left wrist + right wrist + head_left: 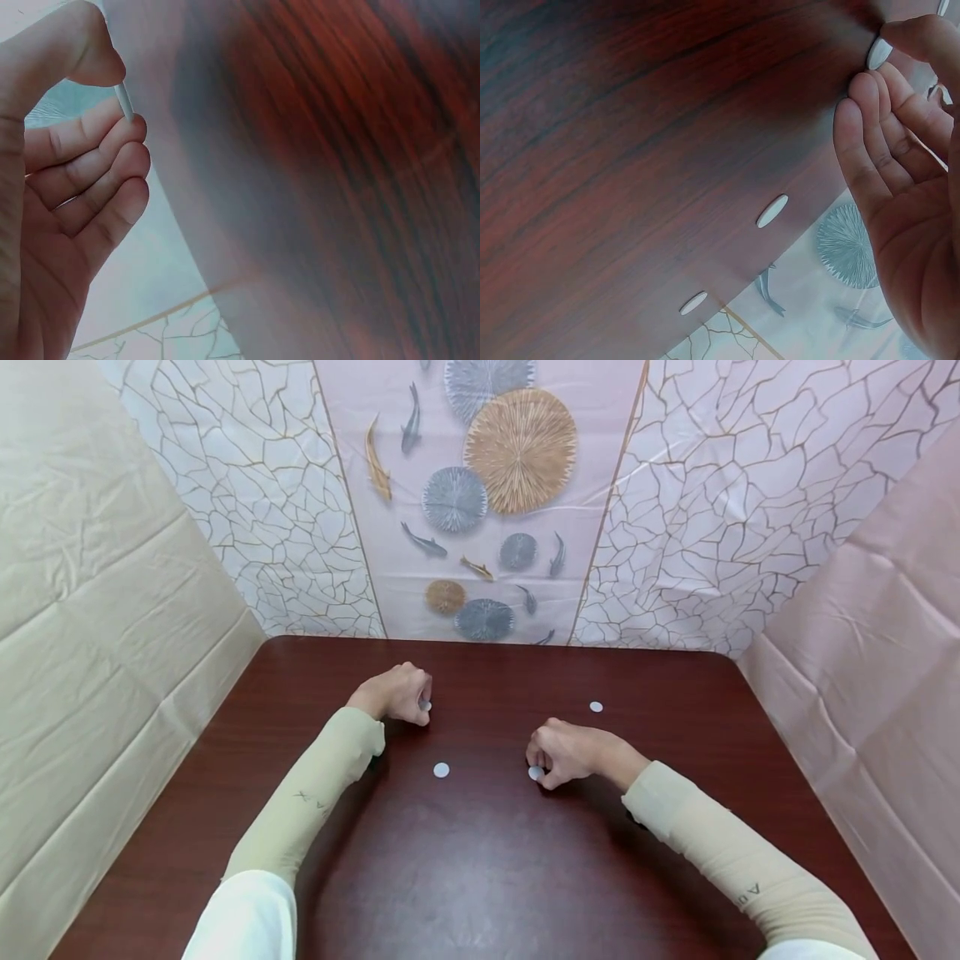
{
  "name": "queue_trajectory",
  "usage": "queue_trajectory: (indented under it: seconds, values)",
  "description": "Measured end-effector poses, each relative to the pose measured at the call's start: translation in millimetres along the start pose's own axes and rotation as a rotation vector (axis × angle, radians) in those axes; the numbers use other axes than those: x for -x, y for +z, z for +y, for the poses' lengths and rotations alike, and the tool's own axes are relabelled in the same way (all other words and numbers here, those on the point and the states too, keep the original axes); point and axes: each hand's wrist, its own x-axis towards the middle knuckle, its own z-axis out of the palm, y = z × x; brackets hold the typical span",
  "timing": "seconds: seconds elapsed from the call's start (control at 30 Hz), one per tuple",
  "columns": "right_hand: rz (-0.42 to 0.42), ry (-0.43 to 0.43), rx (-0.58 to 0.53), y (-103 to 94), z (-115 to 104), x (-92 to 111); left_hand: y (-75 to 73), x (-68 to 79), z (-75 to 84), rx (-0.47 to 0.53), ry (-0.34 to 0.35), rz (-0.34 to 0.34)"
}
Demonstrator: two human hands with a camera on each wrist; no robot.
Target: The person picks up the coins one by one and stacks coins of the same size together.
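Above the far left part of the table, my left hand (pixel 397 692) pinches a small white disc (pixel 124 102) between thumb and index finger. The disc shows edge-on in the left wrist view, while the other fingers curl loosely beneath it. My right hand (pixel 570 752) is right of the table's middle. Its thumb and a fingertip grip another white disc (pixel 880 54) by its edges, close over the wood. A third white disc (pixel 441 770) lies flat between the hands, nearer to me than the left one. One more white disc (pixel 596 707) lies flat beyond the right hand.
The dark reddish-brown wooden table (pixel 450 877) has rounded far corners. Behind it hangs a patterned cloth (pixel 480 552) with fish and round motifs. Pale cloth walls (pixel 90 610) close in the left and right sides.
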Motion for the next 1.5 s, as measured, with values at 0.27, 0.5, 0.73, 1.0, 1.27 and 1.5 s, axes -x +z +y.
queue_trajectory:
  seconds: [0.27, 0.5, 0.73, 1.0, 1.27, 1.5]
  values:
    - [0.017, 0.006, -0.021, 2.5, -1.2, 1.8, 1.7, 16.1, 19.5, 0.069, 0.036, 0.05]
    - [0.02, 0.021, -0.005, 3.3, -1.5, 3.7, 1.3, 26.8, 41.3, 0.077, 0.089, 0.079]
    - [0.034, 0.017, 0.012, 5.1, -1.6, 3.0, 2.7, 38.2, 61.7, 0.069, 0.114, 0.083]
    - [0.056, 0.006, -0.001, 6.8, -1.2, 2.4, 7.5, 45.1, 87.8, 0.046, 0.122, 0.102]
    - [0.073, 0.021, -0.003, 8.2, -1.5, 3.9, 19.1, 45.3, 112.6, 0.077, 0.093, 0.12]
    - [0.075, 0.015, -0.008, 8.6, -1.7, 5.1, 33.5, 39.0, 130.1, 0.086, 0.084, 0.147]
